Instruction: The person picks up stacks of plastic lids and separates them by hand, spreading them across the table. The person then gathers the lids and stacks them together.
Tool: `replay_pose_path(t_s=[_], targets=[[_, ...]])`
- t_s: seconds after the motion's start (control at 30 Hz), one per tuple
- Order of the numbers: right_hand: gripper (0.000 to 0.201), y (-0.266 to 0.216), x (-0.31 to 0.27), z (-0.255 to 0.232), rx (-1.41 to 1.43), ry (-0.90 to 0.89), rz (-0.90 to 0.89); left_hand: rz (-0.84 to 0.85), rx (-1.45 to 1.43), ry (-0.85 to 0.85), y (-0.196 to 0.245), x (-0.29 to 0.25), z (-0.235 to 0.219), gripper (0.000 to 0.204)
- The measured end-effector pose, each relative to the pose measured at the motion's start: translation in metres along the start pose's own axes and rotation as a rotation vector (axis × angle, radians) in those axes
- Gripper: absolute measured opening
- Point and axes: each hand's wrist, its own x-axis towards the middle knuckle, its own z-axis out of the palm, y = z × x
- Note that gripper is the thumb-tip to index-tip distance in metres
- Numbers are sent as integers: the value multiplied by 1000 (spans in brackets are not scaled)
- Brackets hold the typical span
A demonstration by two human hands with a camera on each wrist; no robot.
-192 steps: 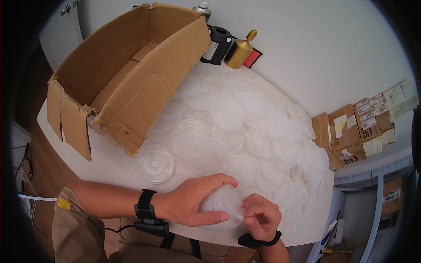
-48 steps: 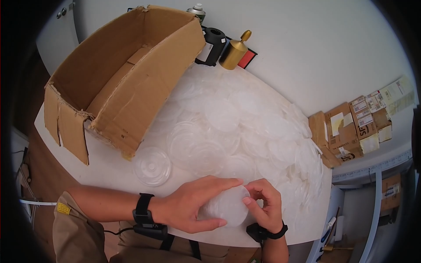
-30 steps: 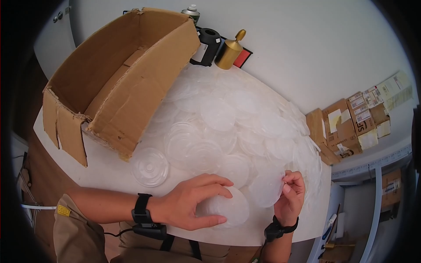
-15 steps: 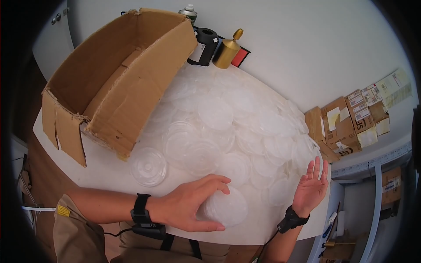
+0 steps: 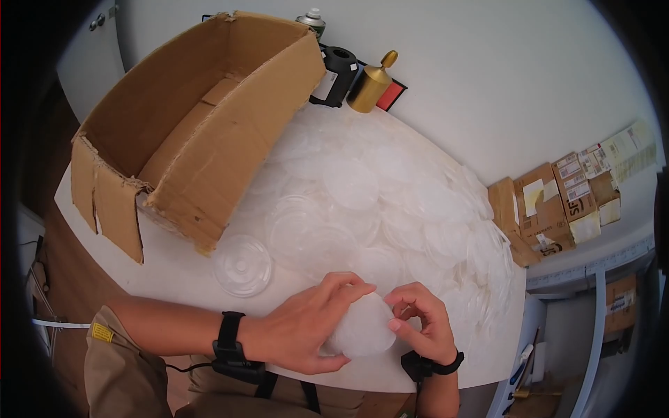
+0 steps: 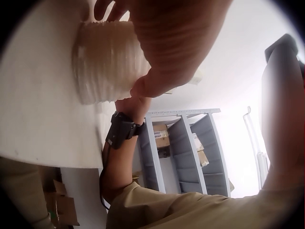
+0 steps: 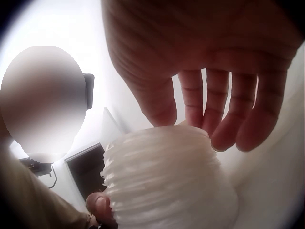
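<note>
A stack of thin translucent round lids stands at the table's near edge, its ribbed side plain in the left wrist view. My left hand curls round the stack from the left, fingers on the far side and thumb on the near side. On the right of the stack, my right hand pinches the rim of the top lid with thumb and fingertips. The right wrist view shows this hand above the stack, with my left thumb low at its side. Many loose lids lie heaped beyond both hands.
An open cardboard box stands at the back left, with a clear ridged lid near its lower corner. A gold canister, a black device and a spray can stand behind. More cartons are at the right.
My right hand carried a thin lid rightward from the stack and let it go, then came back from the right with open fingers to the stack's top. My left hand has stayed round the stack.
</note>
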Motion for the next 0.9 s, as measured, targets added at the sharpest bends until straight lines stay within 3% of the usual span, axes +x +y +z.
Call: replay_pose_path(t_s=[0.27, 0.33, 0.53, 0.73, 0.9], targets=[[21, -5, -3, 4, -24, -125, 64, -1, -36, 119, -5, 1, -6, 90], [18, -5, -1, 7, -40, -214, -28, 19, -48, 121, -4, 1, -6, 90], [15, -7, -2, 7, -173, -284, -65, -1, 17, 124, -1, 3, -1, 95], [9, -9, -3, 10, -113, -246, -182, -35, 32, 106, -2, 2, -2, 96], [10, -3, -7, 1, -14, -225, -155, -54, -20, 56, -1, 4, -3, 91]])
